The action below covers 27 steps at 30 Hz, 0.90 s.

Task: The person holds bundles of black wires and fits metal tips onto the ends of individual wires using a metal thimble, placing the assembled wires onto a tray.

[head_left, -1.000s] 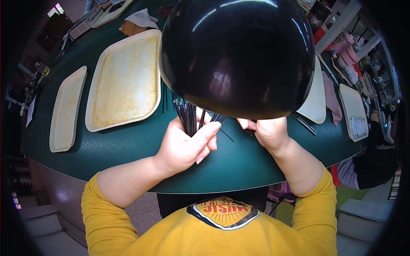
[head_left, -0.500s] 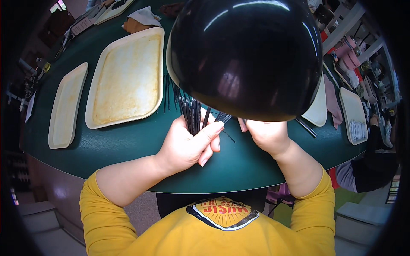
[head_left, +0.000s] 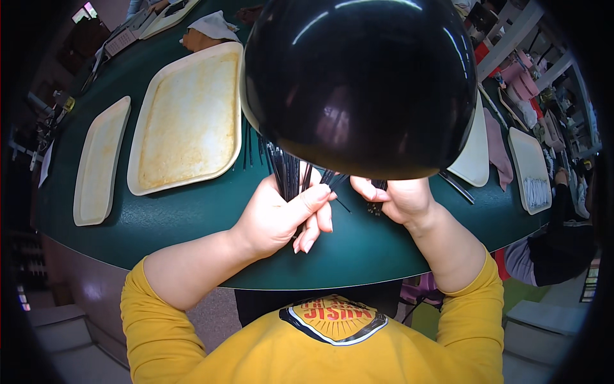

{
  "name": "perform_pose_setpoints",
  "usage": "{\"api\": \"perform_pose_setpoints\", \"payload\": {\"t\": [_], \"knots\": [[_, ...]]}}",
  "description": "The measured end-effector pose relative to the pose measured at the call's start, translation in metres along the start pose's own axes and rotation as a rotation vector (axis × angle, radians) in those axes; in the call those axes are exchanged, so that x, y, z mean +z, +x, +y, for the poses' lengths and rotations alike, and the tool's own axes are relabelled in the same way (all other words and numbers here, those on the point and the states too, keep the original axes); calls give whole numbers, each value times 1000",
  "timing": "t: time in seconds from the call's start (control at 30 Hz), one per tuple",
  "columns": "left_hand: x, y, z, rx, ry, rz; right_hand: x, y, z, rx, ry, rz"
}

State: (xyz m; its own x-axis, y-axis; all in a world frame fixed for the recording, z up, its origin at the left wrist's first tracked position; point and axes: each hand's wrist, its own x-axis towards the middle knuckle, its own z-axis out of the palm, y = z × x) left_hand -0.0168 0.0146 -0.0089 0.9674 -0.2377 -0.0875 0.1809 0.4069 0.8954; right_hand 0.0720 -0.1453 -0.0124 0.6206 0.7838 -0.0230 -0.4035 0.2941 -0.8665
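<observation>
My left hand (head_left: 268, 214) is closed around a bundle of thin black rods (head_left: 286, 171), which stand up past the thumb. A few more of the rods (head_left: 332, 178) fan out to the right from between its thumb and fingers. My right hand (head_left: 408, 200) grips a second, smaller bundle of black rods (head_left: 375, 207), whose lower ends show below the fingers. A glossy black dome-shaped lamp shade (head_left: 358, 83) hangs over both hands. It hides the top of the right bundle and part of the right fingers. Loose black rods (head_left: 250, 146) lie on the table beyond my left hand.
A large stained cream tray (head_left: 188, 121) and a narrower one (head_left: 102, 163) lie left on the green table (head_left: 185, 224). At right are a pale tray (head_left: 472, 157), a pink cloth (head_left: 495, 150) and a tray with white sticks (head_left: 536, 192). Other people sit at the far left and right.
My right hand has turned and shifted slightly, so the rod ends in it now show. My left hand keeps its bundle almost in place. The lamp shade sits slightly further left in view.
</observation>
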Motion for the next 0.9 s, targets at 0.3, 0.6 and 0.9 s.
{"api": "perform_pose_setpoints", "payload": {"t": [0.3,0.6,0.9], "knots": [[-2,1,2,-213,-308,-101,27,-2,-10,-121,-311,35],[4,0,8,-81,3,56,7,-3,0,-187,-158,106],[6,0,3,50,272,176,11,-4,-3,-356,-505,149]]}}
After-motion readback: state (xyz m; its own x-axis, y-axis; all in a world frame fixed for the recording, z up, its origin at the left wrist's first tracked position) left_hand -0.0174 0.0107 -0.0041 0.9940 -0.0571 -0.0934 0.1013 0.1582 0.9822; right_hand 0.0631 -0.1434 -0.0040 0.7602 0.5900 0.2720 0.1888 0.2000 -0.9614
